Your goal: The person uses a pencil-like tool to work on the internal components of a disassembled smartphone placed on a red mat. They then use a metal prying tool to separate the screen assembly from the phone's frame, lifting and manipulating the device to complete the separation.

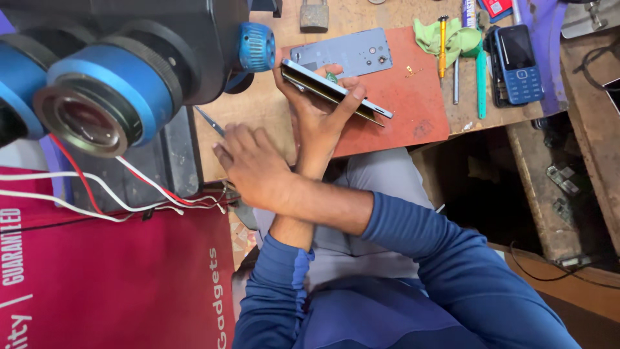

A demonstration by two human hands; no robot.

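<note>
The arms are crossed in front of the body. The left hand (318, 115) reaches up over the worktop (475, 119) and holds a slim smartphone (336, 92) on its edge. The fingers (335, 70) curl over the top of the phone, and the thumb presses against its near long side, so the phone is pinched between them. It hangs tilted above the red mat (413, 106), its far end sloping down to the right of the fingers.

The right hand (253, 165) crosses over the left forearm and sits lower and to the left of the phone. Its fingers are pressed together around a thin metal tool (210, 121), likely tweezers. The tip pokes out up and to the left, clear of the phone. How the fingers grip it underneath cannot be told.

Just beyond the left fingers a grey phone back plate (345, 50) lies flat, partly on the mat. A padlock (314, 15) stands further off. Well to the right of the fingers lie a green cloth (460, 40), a yellow-handled screwdriver (442, 35), a teal-handled tool (481, 81) and a blue keypad phone (520, 55).

To the left of both hands looms a black microscope (110, 71) with blue rings, and red and white wires (129, 194) trail below it over a red cloth (116, 278).
</note>
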